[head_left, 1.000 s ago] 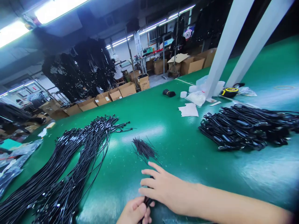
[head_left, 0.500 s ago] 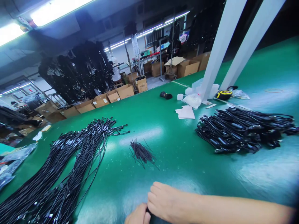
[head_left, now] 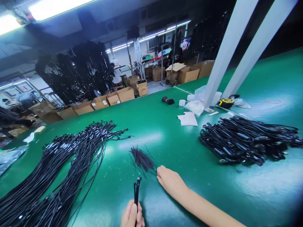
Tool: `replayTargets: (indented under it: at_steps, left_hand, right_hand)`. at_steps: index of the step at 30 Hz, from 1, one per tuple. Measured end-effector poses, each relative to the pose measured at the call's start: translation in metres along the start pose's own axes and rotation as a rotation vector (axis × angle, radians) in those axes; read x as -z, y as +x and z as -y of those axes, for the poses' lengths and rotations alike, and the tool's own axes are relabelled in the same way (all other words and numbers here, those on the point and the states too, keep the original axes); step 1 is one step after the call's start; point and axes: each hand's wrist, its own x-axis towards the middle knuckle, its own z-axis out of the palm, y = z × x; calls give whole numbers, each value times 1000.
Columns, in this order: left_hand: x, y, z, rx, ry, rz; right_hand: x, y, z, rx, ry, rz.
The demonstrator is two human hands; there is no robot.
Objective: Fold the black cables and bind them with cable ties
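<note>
My left hand, at the bottom centre, is closed around a folded black cable. The cable's looped upper part and a connector end stick up above the fingers. My right hand reaches in from the right, its fingers pinched together at the near right edge of a small pile of thin black ties. Whatever is between those fingertips, if anything, is too small to make out. Long black cables lie spread in bunches on the left of the green table.
A heap of folded black cables lies to the right. Farther back are a white paper piece, a tape measure, a plastic bag and a small black bundle. Two white posts rise there. Cardboard boxes stand beyond the table.
My hands, together at the bottom edge before, are now apart. The right has moved up to the pile of ties. The cable in my left hand has come into clear view.
</note>
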Motion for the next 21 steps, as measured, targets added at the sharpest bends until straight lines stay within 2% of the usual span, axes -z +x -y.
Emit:
replayTargets:
  at_steps: [3, 7, 9, 12, 13, 15, 19, 21]
  left_hand:
    - [-1, -3, -4, -30, -35, 7]
    - [-5, -9, -1, -4, -97, 72]
    - [-11, -11, 4, 21, -135, 114]
    - [-19, -15, 11, 33, -184, 132]
    - [-19, -16, 12, 26, -199, 120]
    - [-19, -20, 14, -8, -224, 83]
    - [-14, -28, 13, -85, -218, 62]
    - [-12, -30, 13, -78, -186, 46]
  right_hand:
    - [-2, -4, -1, -9, -1, -1]
    - [12, -25, 4, 27, 84, 19]
    - [14, -37, 16, 34, 358, 119]
    - [4, -50, 41, -13, 971, 336]
    - [-1, -52, 49, -38, 1104, 373]
    - [-10, -53, 60, -102, 1228, 344]
    - [-21, -52, 68, -226, 1281, 174]
    - [-25, -55, 70, -215, 1320, 230]
